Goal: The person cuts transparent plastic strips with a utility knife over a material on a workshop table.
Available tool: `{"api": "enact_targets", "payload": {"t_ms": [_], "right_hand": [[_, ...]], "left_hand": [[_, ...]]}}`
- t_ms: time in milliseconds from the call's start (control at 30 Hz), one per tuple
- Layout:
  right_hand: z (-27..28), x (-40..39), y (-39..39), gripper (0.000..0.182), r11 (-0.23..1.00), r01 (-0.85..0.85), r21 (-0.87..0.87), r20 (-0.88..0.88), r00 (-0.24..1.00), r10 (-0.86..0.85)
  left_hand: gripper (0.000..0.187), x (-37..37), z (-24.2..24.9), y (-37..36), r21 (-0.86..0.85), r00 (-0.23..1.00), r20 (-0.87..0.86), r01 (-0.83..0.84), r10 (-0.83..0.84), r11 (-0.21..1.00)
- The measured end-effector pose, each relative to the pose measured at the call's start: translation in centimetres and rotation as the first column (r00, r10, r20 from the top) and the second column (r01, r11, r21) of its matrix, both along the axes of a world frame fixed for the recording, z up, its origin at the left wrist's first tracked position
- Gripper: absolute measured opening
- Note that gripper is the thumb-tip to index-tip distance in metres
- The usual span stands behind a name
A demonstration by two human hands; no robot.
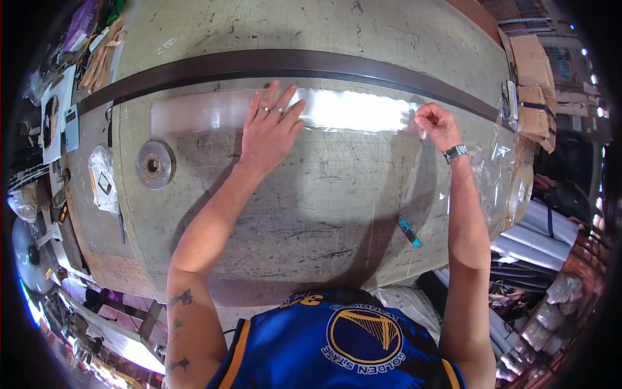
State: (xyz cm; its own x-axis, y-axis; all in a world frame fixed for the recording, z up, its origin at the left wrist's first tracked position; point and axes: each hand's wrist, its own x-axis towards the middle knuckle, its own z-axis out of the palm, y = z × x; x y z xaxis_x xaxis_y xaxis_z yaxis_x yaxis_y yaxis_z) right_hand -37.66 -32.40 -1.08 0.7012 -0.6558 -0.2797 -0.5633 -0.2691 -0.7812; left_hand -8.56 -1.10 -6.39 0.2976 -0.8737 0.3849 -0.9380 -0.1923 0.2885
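A long strip of clear plastic sheet [201, 111] lies across the worktable, shining brightly toward its right part. My left hand [271, 126] rests flat on the strip near its middle, fingers spread, with rings on two of them. At the strip's right end, my right hand [438, 124] is closed in a pinch at the edge of the plastic. Just beyond the strip runs a long dark bar [291, 63], nearly parallel to it.
A roll of tape [155, 165] lies at the left. Nearer my body on the right is a turquoise cutter [409, 232]. Crumpled clear film [499, 165] covers the table's right edge, with cardboard [534, 97] behind it. A plastic bag [103, 178] sits at far left.
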Motion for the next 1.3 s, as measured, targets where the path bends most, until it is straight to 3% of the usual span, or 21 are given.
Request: {"api": "enact_targets", "payload": {"t_ms": [200,300,400,567,667,900,1000,1033,1100,1200,1300], "right_hand": [[-2.1,0.1,-0.2,0.013,0.997,0.005,-0.077,-0.007,1.000,-0.005],[-2.0,0.4,0.1,0.024,0.856,-0.060,-0.513,-0.117,0.993,-0.001],[0.1,2.4,3.6,0.037,0.576,-0.037,-0.816,0.007,0.997,0.074],[-2.1,1.6,9.9,0.046,0.615,-0.168,-0.771,-0.159,0.985,0.069],[-3.3,1.3,8.9,0.044,0.676,-0.057,-0.735,-0.085,0.996,-0.008],[-3.5,0.8,9.3,0.038,0.606,-0.067,-0.793,-0.065,0.998,0.025],[-4.1,0.2,9.7,0.041,0.568,-0.120,-0.814,-0.065,0.991,0.117],[-4.7,-0.4,9.7,0.044,0.546,-0.104,-0.831,-0.039,0.991,0.129],[-2.6,-1.2,11.4,0.045,0.651,-0.106,-0.751,-0.021,0.990,0.137],[-0.6,-3.7,14.1,0.044,0.682,-0.119,-0.722,-0.056,0.992,0.114],[1.2,-8.3,16.5,0.046,0.722,-0.090,-0.686,-0.084,0.995,0.044]], "left_hand": [[0.034,-0.2,0.2,0.2,-0.053,1.000,-0.016,-0.013,0.013,0.998],[0.034,-0.2,-0.3,0.0,-0.057,1.000,0.008,-0.004,0.004,0.998],[0.033,0.0,-0.2,-0.6,-0.078,1.000,0.012,-0.003,0.004,0.997],[0.033,0.0,-0.1,-0.9,-0.079,1.000,0.001,0.013,-0.013,0.997],[0.034,-0.1,-0.4,-1.0,-0.064,1.000,0.008,0.009,-0.009,0.998],[0.036,0.2,-0.4,-1.2,-0.091,1.000,0.027,0.006,-0.004,0.996],[0.046,0.4,0.8,-0.7,-0.013,0.997,0.072,0.001,0.000,1.000],[0.051,0.6,0.1,-0.7,-0.043,1.000,0.015,-0.013,0.014,0.999],[0.057,0.4,-0.9,-0.3,-0.069,0.999,0.010,-0.033,0.034,0.997],[0.058,0.1,-0.8,0.5,-0.171,0.997,-0.019,-0.079,0.076,0.982],[0.063,1.3,1.2,4.6,-0.167,0.974,-0.092,-0.221,0.208,0.961]]}}
